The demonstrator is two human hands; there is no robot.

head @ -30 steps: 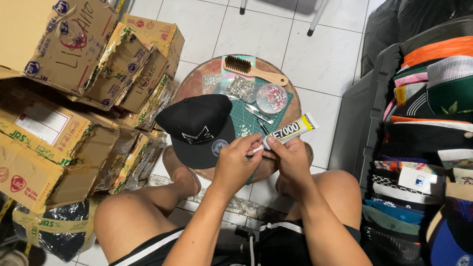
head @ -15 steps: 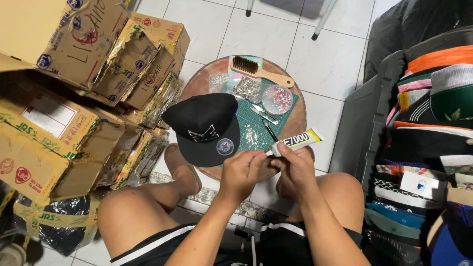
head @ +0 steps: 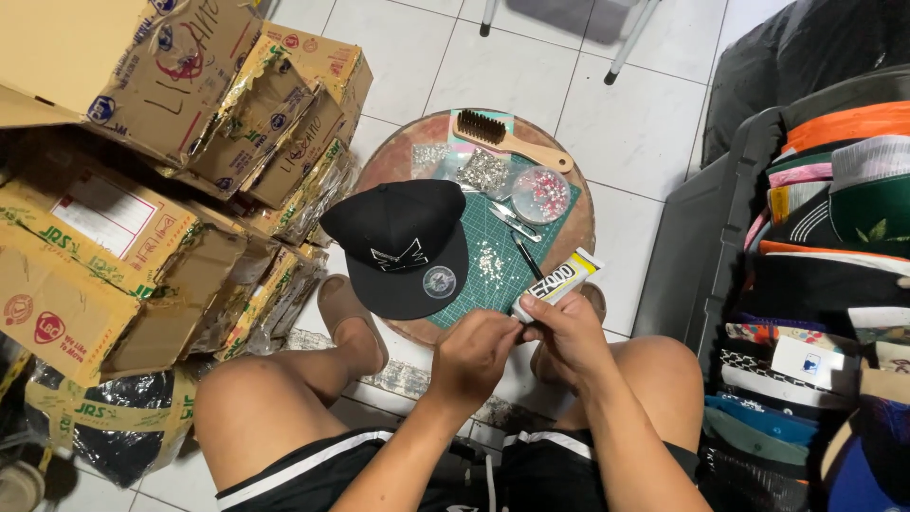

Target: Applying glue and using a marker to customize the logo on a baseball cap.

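Note:
My right hand point(head: 567, 338) holds a white and yellow glue tube point(head: 557, 283) over the near edge of a small round wooden table point(head: 389, 156). My left hand point(head: 477, 354) pinches the tube's lower end, at its cap; the cap itself is hidden by my fingers. A black cap point(head: 403, 244) with a white emblem and a round sticker on its brim lies on a green cutting mat point(head: 493, 275) on the table, left of my hands. Small pale beads point(head: 489, 262) are scattered on the mat beside the brim.
A wooden brush point(head: 507, 139), bags of beads point(head: 483, 171), a round dish of beads point(head: 540, 193), tweezers point(head: 512, 218) and a dark pen-like tool point(head: 527, 256) lie on the table. Cardboard boxes point(head: 123, 190) are stacked left. A bin of stacked caps point(head: 825, 284) stands right.
Both hands with the glue tube have drawn slightly nearer to my body and lower in view. The tube now points up to the right from my fingers.

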